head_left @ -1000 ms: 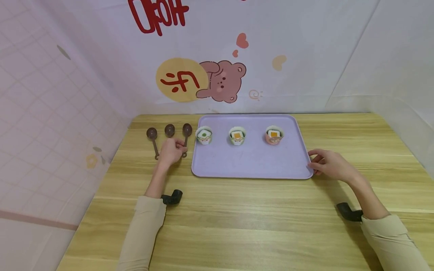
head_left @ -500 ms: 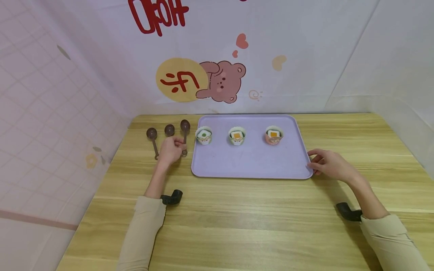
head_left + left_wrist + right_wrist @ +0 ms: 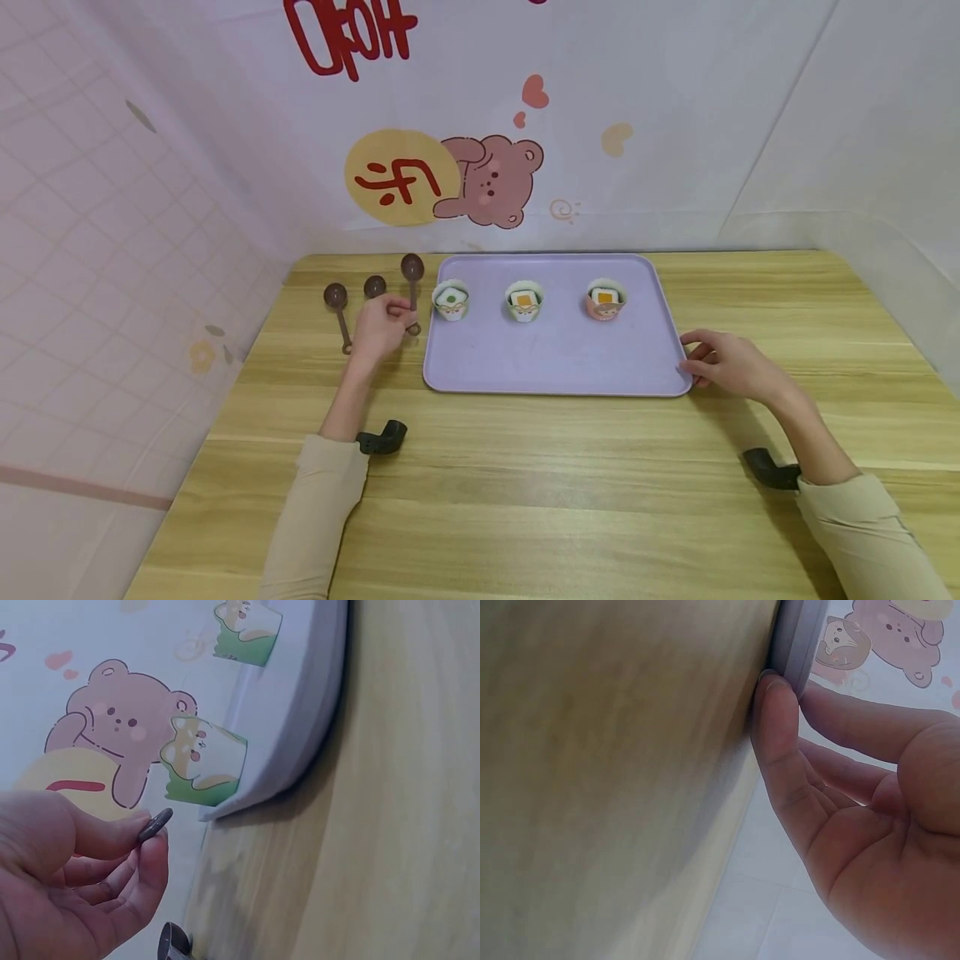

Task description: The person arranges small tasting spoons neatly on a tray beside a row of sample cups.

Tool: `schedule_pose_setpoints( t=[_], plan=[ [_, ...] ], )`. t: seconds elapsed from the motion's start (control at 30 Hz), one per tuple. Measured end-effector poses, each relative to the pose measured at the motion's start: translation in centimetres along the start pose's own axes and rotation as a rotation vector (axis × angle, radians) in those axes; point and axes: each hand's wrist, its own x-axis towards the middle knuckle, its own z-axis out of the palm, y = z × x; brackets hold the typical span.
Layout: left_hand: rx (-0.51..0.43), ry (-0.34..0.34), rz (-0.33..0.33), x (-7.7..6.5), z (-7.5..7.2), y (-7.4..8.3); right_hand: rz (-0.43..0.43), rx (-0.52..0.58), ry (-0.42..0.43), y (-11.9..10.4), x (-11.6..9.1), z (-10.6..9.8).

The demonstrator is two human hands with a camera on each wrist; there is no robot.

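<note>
My left hand (image 3: 381, 325) pinches the handle of a dark brown spoon (image 3: 412, 268) between thumb and index finger, left of the tray. In the left wrist view, the handle's end (image 3: 155, 826) sticks out between the fingertips. Two similar spoons lie on the table: one at the far left (image 3: 335, 296), the other (image 3: 375, 287) with its handle hidden behind my left hand. My right hand (image 3: 729, 364) grips the right front corner of the lilac tray (image 3: 558, 367); the right wrist view shows thumb and fingers at its rim (image 3: 799, 645).
Three patterned cups stand in a row on the tray: a green one (image 3: 452, 313) at its left edge, another green one (image 3: 524, 314) mid-tray, and a pink one (image 3: 604, 312) further right. Each contains a white block with a coloured top. A printed cloth (image 3: 660, 183) hangs behind the wooden table (image 3: 540, 500).
My left hand has lifted the rightmost spoon and shifted it away from me, toward the back of the table. The right hand and the tray have stayed put.
</note>
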Motion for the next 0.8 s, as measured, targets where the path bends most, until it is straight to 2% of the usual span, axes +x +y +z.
schedule_pose_setpoints(
  t=[0.3,0.8],
  plan=[
    [-0.094,-0.013,0.011,-0.1,0.2,0.8,-0.003,-0.003,0.001,0.3,0.1,0.1],
    [-0.121,-0.021,0.047,-0.5,0.7,1.5,0.003,-0.011,-0.002,0.2,0.1,0.1]
  ],
)
